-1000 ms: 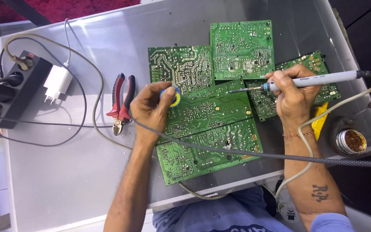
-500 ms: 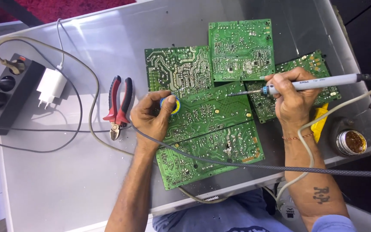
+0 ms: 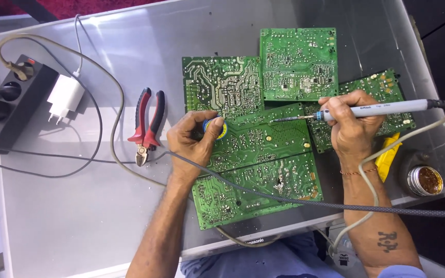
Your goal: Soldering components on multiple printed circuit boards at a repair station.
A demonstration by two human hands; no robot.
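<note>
Several green circuit boards point(image 3: 263, 139) lie overlapping on a grey tabletop point(image 3: 78, 206). My left hand point(image 3: 191, 141) rests on the middle board and grips a small blue-and-yellow solder spool point(image 3: 216, 127). My right hand point(image 3: 351, 128) holds a grey soldering iron point(image 3: 382, 109) like a pen. Its thin tip point(image 3: 276, 121) points left and hovers over or touches the middle board. The iron's cord point(image 3: 403, 139) loops down past my right wrist.
Red-handled pliers point(image 3: 147, 126) lie left of the boards. A black power strip point(image 3: 6, 105) with a white charger point(image 3: 65, 97) and cables sits at the far left. A tin of brown flux point(image 3: 425, 180) and a yellow cloth point(image 3: 389, 154) are at the right edge. A braided cable point(image 3: 336, 205) crosses the near boards.
The view has shifted slightly. My left hand with the spool slid a little left along the board, and the iron's tip stays near the same spot.
</note>
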